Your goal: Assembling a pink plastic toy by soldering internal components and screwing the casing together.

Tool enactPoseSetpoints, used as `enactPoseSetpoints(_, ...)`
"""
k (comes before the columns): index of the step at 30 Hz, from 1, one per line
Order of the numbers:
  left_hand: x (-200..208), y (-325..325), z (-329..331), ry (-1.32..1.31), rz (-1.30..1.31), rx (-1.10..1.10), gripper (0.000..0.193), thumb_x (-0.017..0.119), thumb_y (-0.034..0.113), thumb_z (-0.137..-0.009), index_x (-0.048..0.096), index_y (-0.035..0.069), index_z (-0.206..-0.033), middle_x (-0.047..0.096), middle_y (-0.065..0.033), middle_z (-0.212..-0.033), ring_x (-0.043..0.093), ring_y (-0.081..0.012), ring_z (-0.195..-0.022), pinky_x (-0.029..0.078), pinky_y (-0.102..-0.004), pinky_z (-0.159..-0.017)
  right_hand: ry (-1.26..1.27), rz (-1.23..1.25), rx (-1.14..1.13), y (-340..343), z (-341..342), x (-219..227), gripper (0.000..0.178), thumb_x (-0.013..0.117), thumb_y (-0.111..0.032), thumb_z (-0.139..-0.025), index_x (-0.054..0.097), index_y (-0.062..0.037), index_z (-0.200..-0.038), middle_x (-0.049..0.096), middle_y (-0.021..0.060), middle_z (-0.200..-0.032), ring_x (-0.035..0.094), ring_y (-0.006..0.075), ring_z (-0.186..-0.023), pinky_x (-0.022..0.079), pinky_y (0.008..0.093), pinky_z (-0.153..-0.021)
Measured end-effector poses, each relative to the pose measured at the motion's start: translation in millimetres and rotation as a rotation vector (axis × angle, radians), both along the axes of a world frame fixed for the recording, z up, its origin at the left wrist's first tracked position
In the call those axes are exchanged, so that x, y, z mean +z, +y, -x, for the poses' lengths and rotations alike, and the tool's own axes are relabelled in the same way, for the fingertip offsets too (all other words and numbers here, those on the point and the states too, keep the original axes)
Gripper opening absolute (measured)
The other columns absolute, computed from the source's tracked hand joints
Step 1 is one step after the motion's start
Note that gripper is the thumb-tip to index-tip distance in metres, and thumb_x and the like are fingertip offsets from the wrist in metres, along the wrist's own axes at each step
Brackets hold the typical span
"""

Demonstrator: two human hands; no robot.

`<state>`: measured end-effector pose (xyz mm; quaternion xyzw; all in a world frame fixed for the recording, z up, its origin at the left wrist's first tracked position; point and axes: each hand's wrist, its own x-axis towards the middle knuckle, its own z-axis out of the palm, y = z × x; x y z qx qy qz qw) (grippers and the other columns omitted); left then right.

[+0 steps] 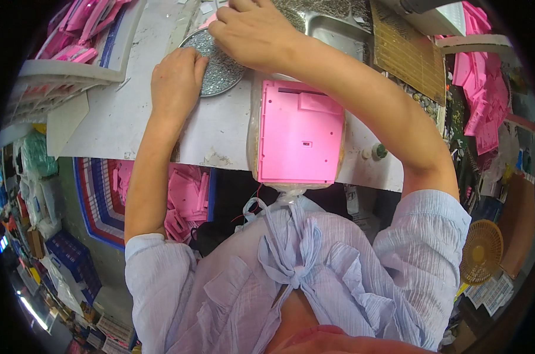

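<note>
A round metal dish point(225, 88) full of small silvery pieces, too small to make out, stands on the white worktop. At its left rim my left hand point(176, 79) is closed, fingers curled and partly hidden. My right hand point(253, 35) reaches over the dish's far right side with bent fingers near the picture's upper edge. What those fingertips hold, if anything, is hidden; a bit of pink point(208, 22) shows beside them. Close to my body, a flat pink plastic panel point(300, 138) with a slot and small holes lies on a plastic-wrapped pad.
A metal tray point(338, 38) and a brown ridged board point(410, 50) are at the back right. Pink parts fill a blue-rimmed basket point(205, 197) below the worktop's left edge; more pink parts lie at both sides. A small green-capped bottle point(379, 151) stands right of the panel.
</note>
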<state>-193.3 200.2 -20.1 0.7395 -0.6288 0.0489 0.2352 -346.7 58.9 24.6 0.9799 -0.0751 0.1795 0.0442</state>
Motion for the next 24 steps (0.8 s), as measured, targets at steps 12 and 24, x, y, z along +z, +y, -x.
enactPoseSetpoints(12,34.9,16.2,3.0,0.579,-0.221,-0.024,0.020,0.072,0.014,-0.092,0.068,-0.005,-0.087,0.061,-0.0050,-0.069,0.050,-0.0113,-0.063,0.041,-0.0281,-0.061,0.140,-0.764,-0.152,-5.7,207.6,37.0,0.017,0.061,-0.019,-0.101,0.063,-0.0024,-0.100,0.063,0.0108,-0.093,0.057,0.0305,-0.091,0.047,0.0406,-0.083)
enactPoseSetpoints(24,37.0,60.3,40.3,0.624,-0.096,-0.073,0.017,0.066,0.011,-0.097,0.065,-0.004,-0.087,0.056,-0.0093,-0.072,0.050,-0.0182,-0.064,0.040,-0.0323,-0.062,0.382,-0.750,-0.137,-17.3,186.1,36.5,0.016,0.062,-0.020,-0.099,0.063,-0.0046,-0.097,0.062,0.0123,-0.085,0.059,0.0334,-0.087,0.048,0.0431,-0.082)
